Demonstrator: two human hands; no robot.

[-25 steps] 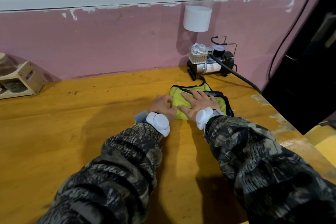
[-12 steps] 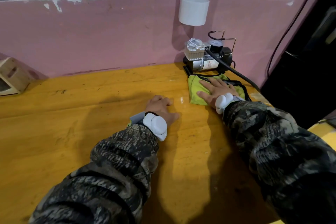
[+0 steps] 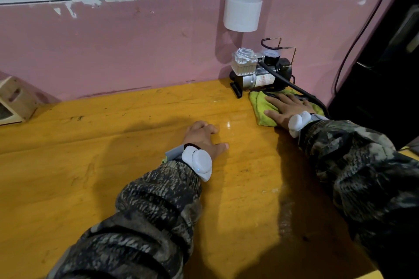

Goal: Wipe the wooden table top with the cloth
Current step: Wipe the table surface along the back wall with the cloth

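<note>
A yellow-green cloth (image 3: 260,106) lies folded on the orange wooden table top (image 3: 113,165), at its far right corner by the pink wall. My right hand (image 3: 285,108) lies flat on the cloth with fingers spread and straight, pressing it down. My left hand (image 3: 204,137) rests on the bare wood to the left of the cloth, apart from it, fingers loosely bent with the tips on the surface and nothing in them. Both wrists carry white devices over camouflage sleeves.
A small air compressor (image 3: 258,70) stands against the wall just behind the cloth, and its black hose (image 3: 303,95) runs along the cloth's far edge. A white cylinder (image 3: 242,14) hangs on the wall above. A wooden box (image 3: 13,102) sits far left. A black cabinet (image 3: 385,63) stands right.
My right hand has slid the cloth away and to the right, up to the compressor. My left hand came off the cloth and stayed behind on the bare wood.
</note>
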